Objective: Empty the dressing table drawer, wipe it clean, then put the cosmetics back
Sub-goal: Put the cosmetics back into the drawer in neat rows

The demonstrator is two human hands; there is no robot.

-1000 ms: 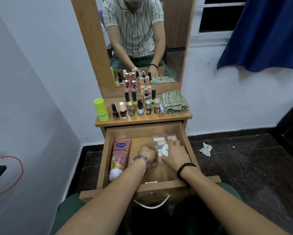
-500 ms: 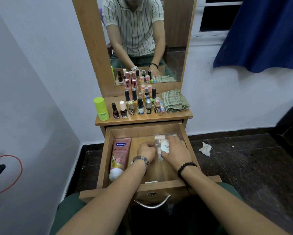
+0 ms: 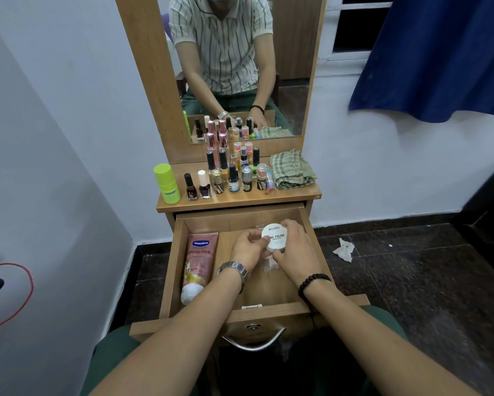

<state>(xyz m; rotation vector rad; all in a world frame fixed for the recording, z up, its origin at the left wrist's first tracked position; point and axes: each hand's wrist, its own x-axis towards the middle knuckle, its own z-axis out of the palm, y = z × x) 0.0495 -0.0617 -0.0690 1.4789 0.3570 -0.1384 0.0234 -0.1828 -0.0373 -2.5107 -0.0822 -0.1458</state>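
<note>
Both hands grip jar | left hand (image 3: 247, 247) and right hand (image 3: 295, 247) fingers curl round white jar (image 3: 275, 238) over open drawer (image 3: 317, 247) | risk: jar slips, hits lotion tube (image 3: 198, 264)

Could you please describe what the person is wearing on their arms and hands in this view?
Both forearms are bare, with no sleeves reaching them in the direct view. The left hand has a silver metal link watch on its wrist. The right hand has a bracelet of round black beads on its wrist. No gloves or rings are visible.
</note>
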